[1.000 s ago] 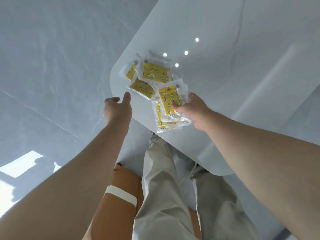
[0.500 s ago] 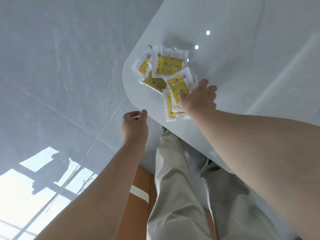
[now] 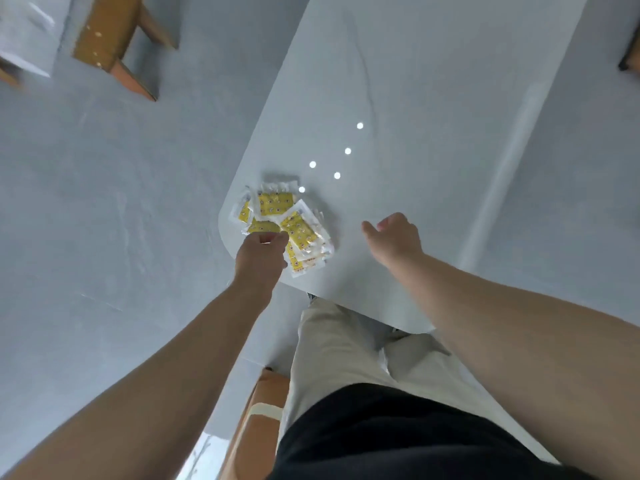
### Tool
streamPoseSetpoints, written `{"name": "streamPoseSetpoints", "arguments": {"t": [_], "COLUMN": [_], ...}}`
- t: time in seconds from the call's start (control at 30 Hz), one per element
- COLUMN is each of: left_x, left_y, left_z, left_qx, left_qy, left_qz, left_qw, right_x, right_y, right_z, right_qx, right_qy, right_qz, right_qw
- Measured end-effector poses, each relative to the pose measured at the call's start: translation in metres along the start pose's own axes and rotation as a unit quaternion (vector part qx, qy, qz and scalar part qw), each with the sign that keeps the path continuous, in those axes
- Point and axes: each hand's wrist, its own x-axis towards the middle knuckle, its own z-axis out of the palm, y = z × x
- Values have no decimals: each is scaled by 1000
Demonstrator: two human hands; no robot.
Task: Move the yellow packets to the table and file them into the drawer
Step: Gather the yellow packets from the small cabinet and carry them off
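Note:
A pile of several yellow packets [image 3: 277,206] in clear wrappers lies on the rounded near-left corner of the pale grey table [image 3: 433,116]. My left hand [image 3: 260,259] reaches over the table edge onto the near side of the pile, and its curled fingertips pinch the closest packet. My right hand [image 3: 394,239] hovers over bare tabletop to the right of the pile. It is apart from the packets, holds nothing, and its fingers are loosely curled. No drawer is in view.
A wooden stool [image 3: 114,43] stands on the grey floor at the upper left. An orange-brown seat [image 3: 258,431] sits below the table edge by my legs. A dark object [image 3: 631,60] pokes in at the right edge. Light spots reflect on the tabletop.
My right hand has let go of the packets and drawn away to the right. My left hand has come up from beside the table edge onto the pile.

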Motion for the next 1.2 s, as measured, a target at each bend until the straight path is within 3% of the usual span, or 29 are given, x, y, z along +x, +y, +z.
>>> {"name": "streamPoseSetpoints", "arguments": {"t": [0.1, 0.2, 0.37, 0.57, 0.7, 0.97, 1.2], "left_x": [-37, -72, -135, -239, -303, -404, -467], "left_y": [43, 79, 119, 121, 94, 24, 23], "left_z": [22, 57, 144, 270, 359, 525, 627], "left_qx": [56, 125, 236, 311, 321, 308, 348], "left_qy": [-71, -137, -213, -299, -324, -311, -324], "left_qz": [44, 89, 158, 199, 205, 135, 166], "left_qw": [995, 979, 935, 880, 866, 889, 864], "right_x": [-26, -53, -91, -114, -113, -113, -113], "right_y": [21, 56, 144, 272, 363, 550, 644], "right_z": [-57, -108, -179, -234, -269, -353, -413], "right_qx": [118, 266, 454, 589, 644, 687, 726], "right_qy": [0, 1, 52, 123, 128, 118, 135], "right_qz": [25, 68, 145, 187, 196, 215, 219], "right_qw": [993, 961, 877, 776, 728, 684, 638]}}
